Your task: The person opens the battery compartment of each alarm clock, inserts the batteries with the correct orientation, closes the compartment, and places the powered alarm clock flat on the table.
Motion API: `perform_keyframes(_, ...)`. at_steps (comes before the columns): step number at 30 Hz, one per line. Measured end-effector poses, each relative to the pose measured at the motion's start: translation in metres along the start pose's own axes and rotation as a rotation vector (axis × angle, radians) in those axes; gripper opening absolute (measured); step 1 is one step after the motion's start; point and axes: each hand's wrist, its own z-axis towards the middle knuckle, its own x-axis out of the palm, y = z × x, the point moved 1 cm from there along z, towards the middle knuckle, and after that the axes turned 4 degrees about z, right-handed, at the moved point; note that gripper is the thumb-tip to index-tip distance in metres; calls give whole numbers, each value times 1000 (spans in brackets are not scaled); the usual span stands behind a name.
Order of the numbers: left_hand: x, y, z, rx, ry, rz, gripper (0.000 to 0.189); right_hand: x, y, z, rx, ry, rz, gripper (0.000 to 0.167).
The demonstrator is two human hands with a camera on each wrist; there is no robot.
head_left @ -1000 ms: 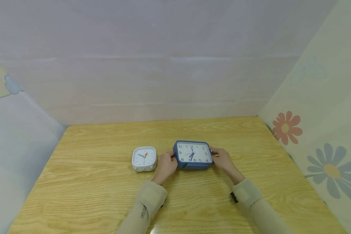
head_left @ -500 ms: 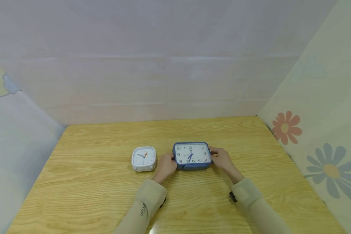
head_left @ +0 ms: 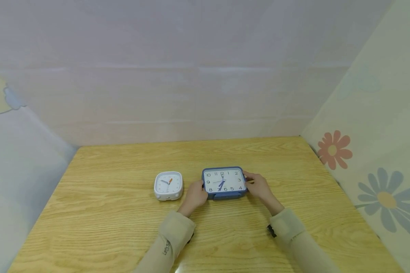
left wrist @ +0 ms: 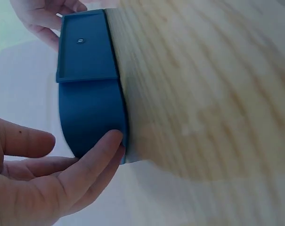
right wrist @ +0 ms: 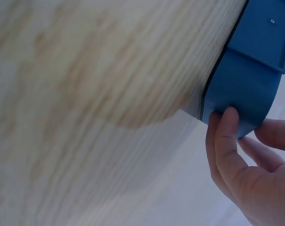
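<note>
A blue rectangular alarm clock point(head_left: 229, 182), its white dial facing up toward the head camera, lies at the middle of the wooden table. My left hand point(head_left: 195, 194) holds its left end and my right hand point(head_left: 258, 185) holds its right end. In the left wrist view, fingers point(left wrist: 88, 165) press the rounded end of the blue casing point(left wrist: 90, 113). The right wrist view shows fingertips point(right wrist: 227, 122) and thumb around the opposite end of the casing point(right wrist: 248, 80). A smaller white alarm clock point(head_left: 169, 185) with an orange hand stands left of my left hand.
The wood-grain table point(head_left: 116, 220) reaches back to a pale wall covering point(head_left: 198, 94). At the right stands a side panel printed with a red flower point(head_left: 332, 150) and a blue-grey flower point(head_left: 387, 200).
The blue clock has turned slightly to lie straighter and shifted a little left and toward me, with both hands still on its ends. The white clock has stayed in place.
</note>
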Motion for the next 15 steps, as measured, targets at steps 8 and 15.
perform_keyframes(8,-18,-11,-14,139,-152,-1,38,0,8,-7,-131,-107,-62,36)
perform_keyframes(15,-45,-15,-31,117,-167,202,83,1,21,-16,-365,-77,-260,78)
